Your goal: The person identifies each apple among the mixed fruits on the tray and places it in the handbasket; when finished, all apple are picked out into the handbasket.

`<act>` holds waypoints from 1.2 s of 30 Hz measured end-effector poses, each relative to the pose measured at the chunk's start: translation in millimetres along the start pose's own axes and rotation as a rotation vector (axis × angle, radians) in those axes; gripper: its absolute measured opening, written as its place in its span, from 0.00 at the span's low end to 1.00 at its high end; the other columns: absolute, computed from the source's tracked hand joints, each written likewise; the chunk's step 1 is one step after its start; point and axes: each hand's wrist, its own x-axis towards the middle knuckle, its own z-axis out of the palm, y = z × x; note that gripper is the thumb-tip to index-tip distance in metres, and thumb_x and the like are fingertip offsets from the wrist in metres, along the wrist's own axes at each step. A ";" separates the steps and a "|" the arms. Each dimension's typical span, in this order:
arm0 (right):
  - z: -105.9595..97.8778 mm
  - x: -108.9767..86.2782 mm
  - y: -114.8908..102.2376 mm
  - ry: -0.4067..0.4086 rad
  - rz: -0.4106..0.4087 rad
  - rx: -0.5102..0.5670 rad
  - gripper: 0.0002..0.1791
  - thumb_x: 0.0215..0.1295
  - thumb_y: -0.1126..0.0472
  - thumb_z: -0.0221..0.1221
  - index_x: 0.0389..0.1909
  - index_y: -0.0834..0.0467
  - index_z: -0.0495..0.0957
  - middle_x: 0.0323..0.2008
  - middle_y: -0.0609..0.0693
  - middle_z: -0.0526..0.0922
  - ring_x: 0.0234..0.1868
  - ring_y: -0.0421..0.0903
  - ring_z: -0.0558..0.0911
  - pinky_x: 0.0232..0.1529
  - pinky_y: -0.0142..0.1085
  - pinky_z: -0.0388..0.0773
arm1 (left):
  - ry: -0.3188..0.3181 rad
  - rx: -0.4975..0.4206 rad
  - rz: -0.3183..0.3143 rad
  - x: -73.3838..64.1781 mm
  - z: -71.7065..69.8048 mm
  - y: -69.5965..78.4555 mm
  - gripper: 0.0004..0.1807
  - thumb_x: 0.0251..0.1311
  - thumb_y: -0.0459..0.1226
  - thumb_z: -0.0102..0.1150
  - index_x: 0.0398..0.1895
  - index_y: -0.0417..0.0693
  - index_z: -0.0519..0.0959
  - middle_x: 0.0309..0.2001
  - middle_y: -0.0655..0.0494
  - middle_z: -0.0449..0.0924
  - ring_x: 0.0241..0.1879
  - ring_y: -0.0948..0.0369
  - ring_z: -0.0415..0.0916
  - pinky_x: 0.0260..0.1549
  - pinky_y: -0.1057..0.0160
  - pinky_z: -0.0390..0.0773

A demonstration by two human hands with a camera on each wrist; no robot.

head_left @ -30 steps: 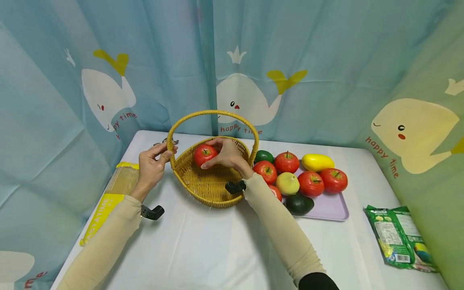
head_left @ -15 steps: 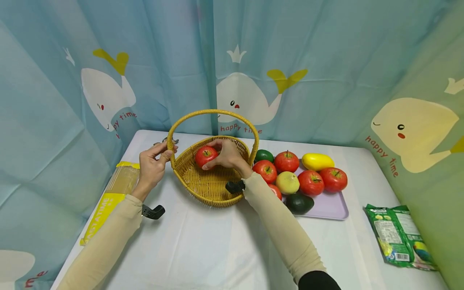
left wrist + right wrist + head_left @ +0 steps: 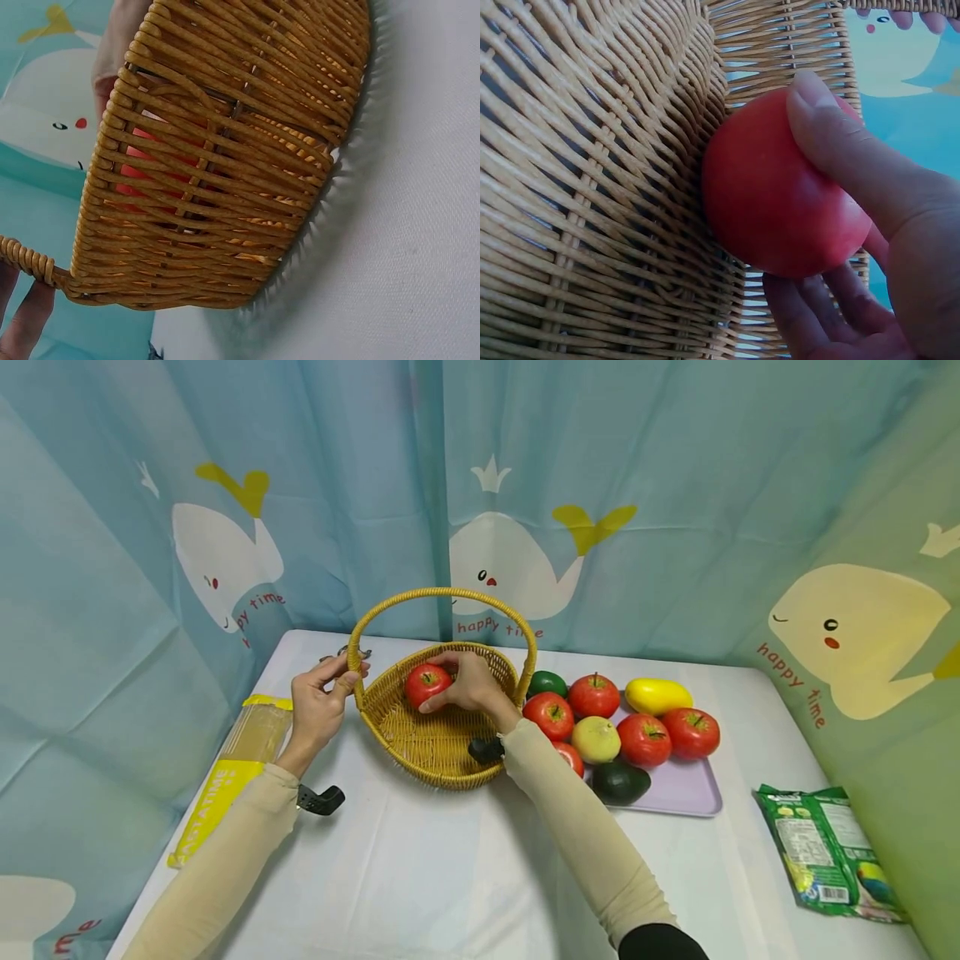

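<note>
A yellow-brown wicker basket with a tall arched handle stands on the white table. My left hand pinches the lower left end of its handle; in the left wrist view fingertips show at that handle. Inside the basket, my right hand grips a red apple, thumb on one side and fingers on the other. From the right wrist, the apple appears close against the woven wall. Through gaps in the weave, the left wrist view shows patches of its red skin.
Right of the basket, a lilac tray bears several red apples, a pale yellow-green fruit, dark green avocados and a yellow oval fruit. A pasta pack lies left, a green packet far right.
The right hand and its apple have shifted slightly to the right and down within the basket. The left hand keeps its hold on the handle.
</note>
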 end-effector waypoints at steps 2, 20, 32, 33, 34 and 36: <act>0.1 -0.6 -0.2 -0.003 0.003 -0.003 0.42 0.42 0.55 0.88 0.62 0.54 0.83 0.58 0.53 0.86 0.60 0.51 0.82 0.65 0.47 0.83 | -0.003 0.002 -0.003 0.1 0.1 0.5 0.13 0.69 0.23 0.63 0.55 0.28 0.86 0.44 0.26 0.86 0.42 0.69 0.86 0.40 0.72 0.88; 4.0 -1.0 -1.3 -0.001 0.022 -0.058 0.46 0.38 0.53 0.89 0.62 0.53 0.80 0.60 0.53 0.84 0.63 0.52 0.80 0.69 0.48 0.81 | 0.042 -0.011 0.016 -2.5 6.1 1.7 0.14 0.68 0.22 0.62 0.55 0.27 0.85 0.43 0.24 0.85 0.41 0.68 0.87 0.40 0.76 0.86; 5.4 -2.0 0.6 -0.013 0.030 -0.052 0.47 0.41 0.53 0.88 0.64 0.54 0.78 0.62 0.55 0.83 0.65 0.54 0.79 0.69 0.49 0.80 | 0.046 0.033 0.006 -4.8 5.8 2.1 0.13 0.69 0.24 0.64 0.55 0.28 0.86 0.43 0.28 0.87 0.42 0.69 0.86 0.41 0.76 0.86; 5.2 -2.3 0.5 -0.013 0.030 -0.053 0.47 0.41 0.52 0.88 0.64 0.54 0.78 0.63 0.55 0.83 0.65 0.54 0.79 0.69 0.49 0.80 | 0.046 0.036 0.005 -4.7 5.7 2.4 0.13 0.69 0.25 0.64 0.55 0.28 0.86 0.43 0.28 0.87 0.42 0.69 0.86 0.41 0.76 0.86; 4.9 -2.5 0.2 -0.015 0.031 -0.055 0.47 0.41 0.52 0.88 0.65 0.54 0.78 0.63 0.55 0.82 0.65 0.54 0.79 0.69 0.50 0.80 | 0.045 0.037 0.003 -4.5 5.7 2.8 0.13 0.69 0.25 0.64 0.55 0.28 0.86 0.43 0.28 0.87 0.42 0.69 0.86 0.41 0.76 0.86; 3.8 -3.3 -0.8 -0.021 0.034 -0.053 0.47 0.42 0.52 0.88 0.65 0.54 0.77 0.63 0.56 0.82 0.65 0.54 0.79 0.69 0.50 0.81 | 0.041 0.035 0.002 -4.3 5.5 3.1 0.13 0.69 0.24 0.64 0.55 0.28 0.86 0.43 0.27 0.87 0.42 0.70 0.86 0.42 0.75 0.86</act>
